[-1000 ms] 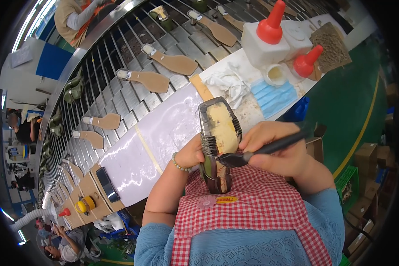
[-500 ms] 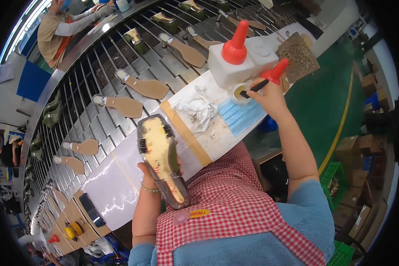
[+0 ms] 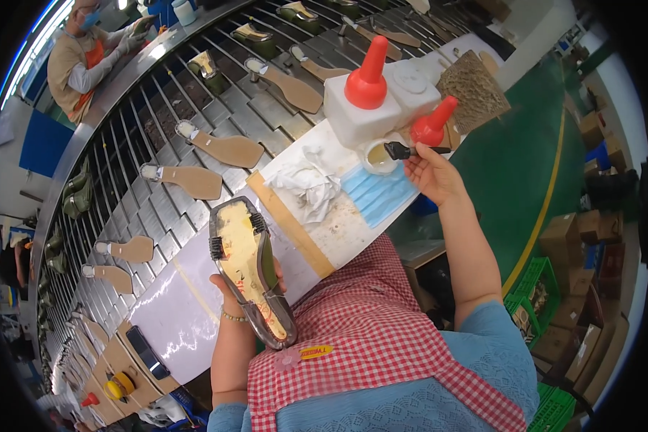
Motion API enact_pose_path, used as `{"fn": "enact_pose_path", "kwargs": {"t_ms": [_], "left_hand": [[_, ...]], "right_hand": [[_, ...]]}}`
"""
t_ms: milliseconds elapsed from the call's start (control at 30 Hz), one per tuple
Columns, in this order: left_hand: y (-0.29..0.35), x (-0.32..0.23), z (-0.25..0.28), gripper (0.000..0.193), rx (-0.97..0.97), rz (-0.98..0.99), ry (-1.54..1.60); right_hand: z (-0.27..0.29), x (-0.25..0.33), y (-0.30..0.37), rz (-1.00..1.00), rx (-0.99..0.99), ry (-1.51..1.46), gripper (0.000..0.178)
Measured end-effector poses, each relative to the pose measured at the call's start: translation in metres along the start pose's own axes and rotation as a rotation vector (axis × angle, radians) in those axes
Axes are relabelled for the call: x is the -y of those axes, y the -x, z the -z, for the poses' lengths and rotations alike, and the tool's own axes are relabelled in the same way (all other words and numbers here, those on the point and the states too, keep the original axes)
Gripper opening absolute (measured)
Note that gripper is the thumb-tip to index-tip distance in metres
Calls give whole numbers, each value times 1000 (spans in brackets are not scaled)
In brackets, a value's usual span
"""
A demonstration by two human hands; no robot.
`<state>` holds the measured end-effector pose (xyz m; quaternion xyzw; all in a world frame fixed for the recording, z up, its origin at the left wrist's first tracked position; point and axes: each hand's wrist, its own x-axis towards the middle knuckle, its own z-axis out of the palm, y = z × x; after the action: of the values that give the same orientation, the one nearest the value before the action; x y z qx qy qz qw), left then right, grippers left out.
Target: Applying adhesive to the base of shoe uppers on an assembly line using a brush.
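My left hand (image 3: pixel 227 294) is wrapped round a shoe upper (image 3: pixel 242 253) stretched over a last, held with its underside up. That underside is pale yellow with red marks and has black bristly tufts along both sides near its far end. In my right hand (image 3: pixel 437 178) is a black-handled brush (image 3: pixel 399 150), gripped between thumb and fingers. Its dark tip hangs by the rim of a small white cup (image 3: pixel 378 164) that holds yellowish liquid. A blue face mask (image 3: pixel 376 193) and a crumpled white cloth (image 3: pixel 308 183) lie beside the cup.
White bottles with red cone caps (image 3: pixel 366 83) stand behind the cup, near a rough brown block (image 3: pixel 475 90). Beyond the board, a slatted conveyor (image 3: pixel 144 216) carries insoles (image 3: pixel 227 149) and shoe uppers (image 3: pixel 254 39). A phone (image 3: pixel 147 351) lies at left. Another person (image 3: pixel 79 65) works across it.
My right hand has turned and lifted the brush tip from inside the cup to its rim. The shoe upper shifts slightly left in view. The other person now holds up a dark object.
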<state>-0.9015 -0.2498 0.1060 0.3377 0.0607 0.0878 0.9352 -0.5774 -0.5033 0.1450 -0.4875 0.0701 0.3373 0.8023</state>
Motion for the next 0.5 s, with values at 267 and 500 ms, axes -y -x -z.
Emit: {"fn": "enact_pose_path", "kwargs": {"t_ms": [267, 500], "left_hand": [[5, 12, 14, 117, 131, 67, 167], [-4, 17, -9, 95, 145, 159, 114]], "right_hand": [[45, -15, -33, -86, 69, -360, 25], [-61, 2, 81, 298, 404, 6, 24]]}}
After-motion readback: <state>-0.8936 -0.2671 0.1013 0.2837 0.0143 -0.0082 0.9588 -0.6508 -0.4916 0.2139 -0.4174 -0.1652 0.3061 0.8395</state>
